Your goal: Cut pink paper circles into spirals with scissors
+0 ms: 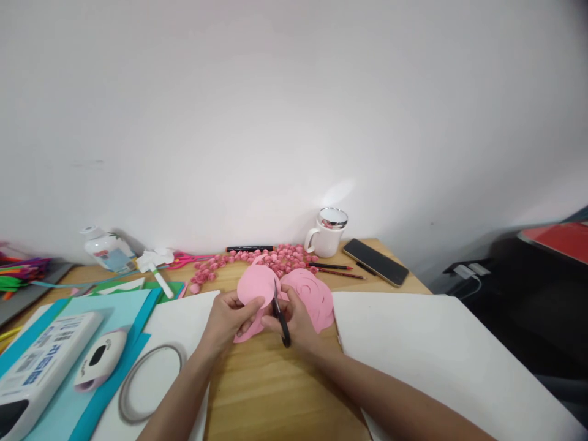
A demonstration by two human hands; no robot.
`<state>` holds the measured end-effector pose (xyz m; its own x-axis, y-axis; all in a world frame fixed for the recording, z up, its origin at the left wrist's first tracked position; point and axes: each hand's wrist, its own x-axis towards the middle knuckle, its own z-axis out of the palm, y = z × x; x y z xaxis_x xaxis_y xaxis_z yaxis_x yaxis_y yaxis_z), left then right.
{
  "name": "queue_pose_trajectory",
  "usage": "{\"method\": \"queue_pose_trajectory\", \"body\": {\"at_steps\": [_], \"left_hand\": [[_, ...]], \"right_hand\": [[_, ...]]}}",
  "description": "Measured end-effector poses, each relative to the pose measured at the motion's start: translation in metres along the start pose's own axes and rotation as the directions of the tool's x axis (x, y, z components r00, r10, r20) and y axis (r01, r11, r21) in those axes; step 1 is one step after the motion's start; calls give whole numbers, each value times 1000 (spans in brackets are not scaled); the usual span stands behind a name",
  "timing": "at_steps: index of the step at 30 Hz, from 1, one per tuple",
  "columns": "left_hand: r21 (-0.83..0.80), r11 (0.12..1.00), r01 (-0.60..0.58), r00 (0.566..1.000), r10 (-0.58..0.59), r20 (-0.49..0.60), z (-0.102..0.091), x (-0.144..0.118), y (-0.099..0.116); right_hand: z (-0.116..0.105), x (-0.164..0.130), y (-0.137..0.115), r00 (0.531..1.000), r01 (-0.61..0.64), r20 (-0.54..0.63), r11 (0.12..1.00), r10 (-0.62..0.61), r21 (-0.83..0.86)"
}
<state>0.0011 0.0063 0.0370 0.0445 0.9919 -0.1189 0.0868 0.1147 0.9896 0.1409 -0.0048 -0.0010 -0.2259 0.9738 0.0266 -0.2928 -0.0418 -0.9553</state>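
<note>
My left hand pinches a round pink paper disc by its lower edge, above the middle of the table. In my right hand is a pair of scissors with black handles, its blades pointing up and lying against the disc's right side. Whether the blades are spread is too small to tell. Just right of the hands lies a pile of pink paper circles, some with curved cuts. Another bit of pink paper shows below the left hand. Many small rolled pink paper flowers are heaped behind the disc.
A white mug, pencils and a phone stand or lie at the back right. White sheets flank the hands. On the left are a roll of tape, a correction-tape-like device, a white box and a bottle.
</note>
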Motion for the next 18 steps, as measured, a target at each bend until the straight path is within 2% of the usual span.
{"method": "queue_pose_trajectory", "body": {"at_steps": [8,18], "left_hand": [[-18,1000,-10,1000,10,23,0,-1,4],[3,999,-50,999,50,15,-3,1,1]], "right_hand": [[-1,0,0,999,-37,21,999,36,33],[-2,2,5,998,-55,15,998,56,-29]]}}
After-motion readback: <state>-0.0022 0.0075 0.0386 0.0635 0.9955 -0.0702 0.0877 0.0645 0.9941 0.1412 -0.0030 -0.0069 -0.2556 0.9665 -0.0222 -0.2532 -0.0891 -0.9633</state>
